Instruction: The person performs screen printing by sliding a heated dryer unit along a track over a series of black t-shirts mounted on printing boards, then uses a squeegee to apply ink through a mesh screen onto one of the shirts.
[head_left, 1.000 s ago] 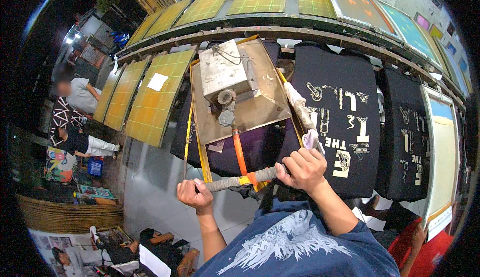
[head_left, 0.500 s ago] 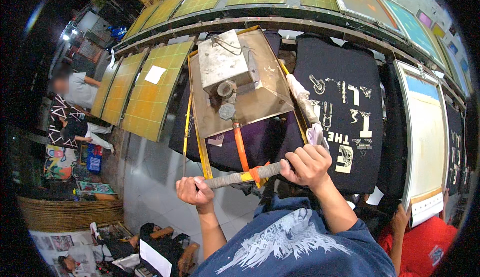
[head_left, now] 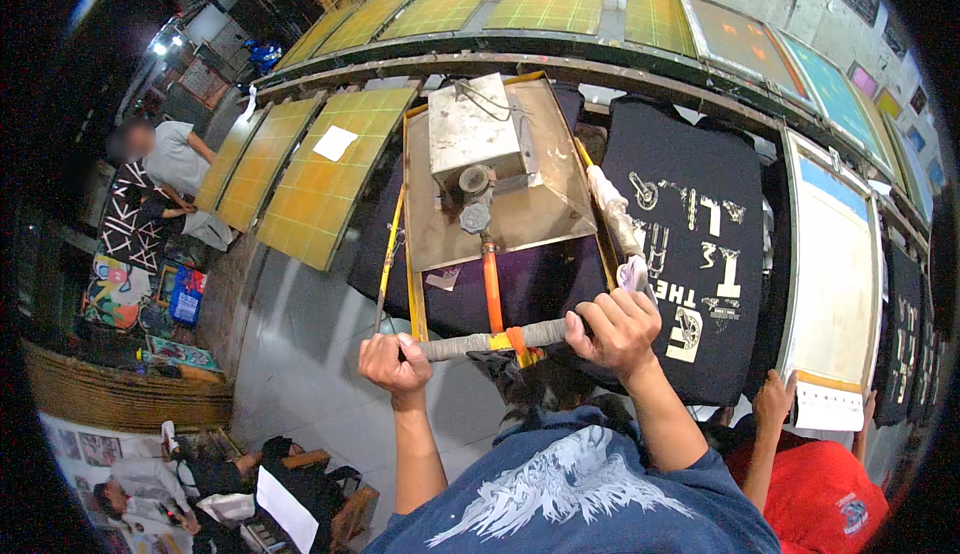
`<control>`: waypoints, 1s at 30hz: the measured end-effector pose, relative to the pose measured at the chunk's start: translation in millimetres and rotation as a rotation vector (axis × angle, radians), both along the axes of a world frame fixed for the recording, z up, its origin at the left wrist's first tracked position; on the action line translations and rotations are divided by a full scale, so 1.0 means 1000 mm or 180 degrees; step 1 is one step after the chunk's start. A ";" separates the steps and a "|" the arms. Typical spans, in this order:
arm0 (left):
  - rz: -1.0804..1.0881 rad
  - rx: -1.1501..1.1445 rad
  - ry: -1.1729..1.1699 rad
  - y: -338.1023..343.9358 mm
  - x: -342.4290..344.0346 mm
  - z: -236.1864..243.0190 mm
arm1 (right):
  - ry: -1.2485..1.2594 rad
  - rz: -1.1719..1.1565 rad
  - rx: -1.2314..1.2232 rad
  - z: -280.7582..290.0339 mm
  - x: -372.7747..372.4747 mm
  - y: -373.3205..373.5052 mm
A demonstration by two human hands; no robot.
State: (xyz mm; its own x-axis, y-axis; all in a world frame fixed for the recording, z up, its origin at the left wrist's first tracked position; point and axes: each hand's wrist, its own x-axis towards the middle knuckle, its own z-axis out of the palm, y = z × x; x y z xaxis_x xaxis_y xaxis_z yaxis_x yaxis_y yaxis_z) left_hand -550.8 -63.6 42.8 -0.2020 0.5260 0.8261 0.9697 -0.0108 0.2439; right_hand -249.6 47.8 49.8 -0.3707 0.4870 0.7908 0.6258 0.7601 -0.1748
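My left hand (head_left: 393,364) is closed round the left end of a grey-wrapped bar (head_left: 455,344); my right hand (head_left: 612,329) grips its right end. From the middle, an orange hose (head_left: 489,284) runs up to a metal box (head_left: 474,124) on a tray-like metal hood (head_left: 540,224), held in a yellow frame (head_left: 415,299) over dark shirts (head_left: 370,244). Whitish cloth (head_left: 610,199) is wrapped along the right rail. To the right lies a black shirt (head_left: 668,134) with pale printed graphics.
Yellow boards (head_left: 315,204) line a rail on the left and along the back. At right, a co-worker in red (head_left: 820,484) holds a white screen frame (head_left: 830,284) beside more printed shirts (head_left: 905,324). Other people stand (head_left: 170,154) at left and sit (head_left: 150,499) lower left.
The co-worker's screen frame has moved left, covering the shirt second from the right of the hood. The view has shifted slightly; my hands keep hold of the bar.
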 end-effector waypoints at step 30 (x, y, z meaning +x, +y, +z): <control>-0.1084 -0.1034 -0.0644 -0.126 -0.100 0.013 | 0.0007 -0.0154 -0.0049 0.011 -0.084 -0.067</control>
